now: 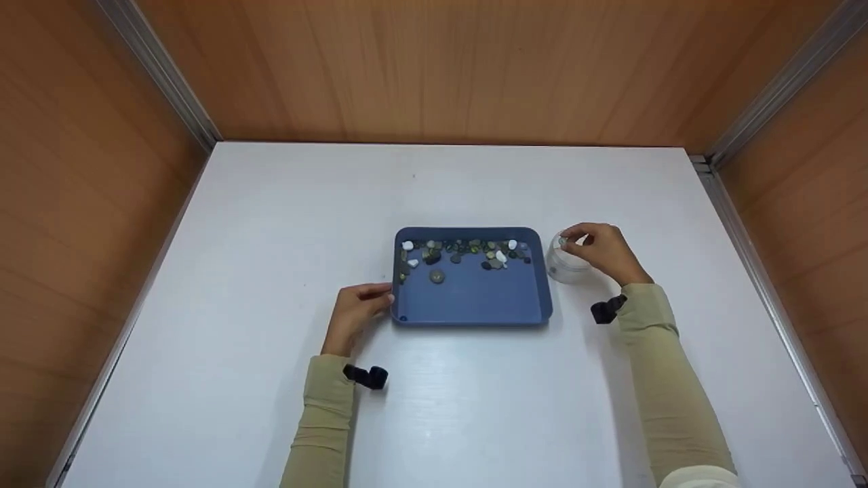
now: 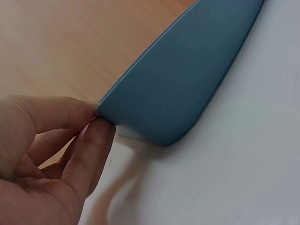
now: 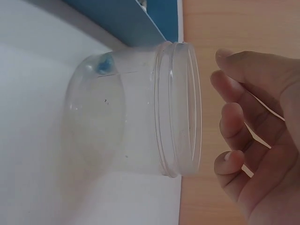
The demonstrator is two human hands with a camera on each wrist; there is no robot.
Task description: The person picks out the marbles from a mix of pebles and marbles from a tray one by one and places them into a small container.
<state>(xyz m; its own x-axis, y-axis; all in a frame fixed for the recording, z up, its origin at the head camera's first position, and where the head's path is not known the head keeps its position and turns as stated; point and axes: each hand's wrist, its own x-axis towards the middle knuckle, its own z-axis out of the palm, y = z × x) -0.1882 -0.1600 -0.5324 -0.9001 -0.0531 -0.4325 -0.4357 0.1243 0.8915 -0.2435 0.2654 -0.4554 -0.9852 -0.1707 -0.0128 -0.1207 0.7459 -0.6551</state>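
We see the right hand (image 1: 603,252) hovering with loosely curled, empty fingers just over the mouth of the clear jar (image 1: 565,266), which stands beside the tray's (image 1: 475,305) right edge, while the left hand (image 1: 356,313) pinches the tray's left rim.

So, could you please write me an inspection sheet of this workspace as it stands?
Surface: white table, bare around the items.
Job's things: blue tray with small stones bunched along its far edge, one lone stone nearer the middle; clear jar upright just right of the tray, a small blue bit at its bottom.
Clutter: nothing seen.
Grippers: left hand pinches the tray's near-left corner; right hand above the jar's mouth, fingers loosely curled, whether it holds anything cannot be told.
Cables: nothing seen; black wrist cameras only.
Surroundings: wooden walls, metal corner rails.
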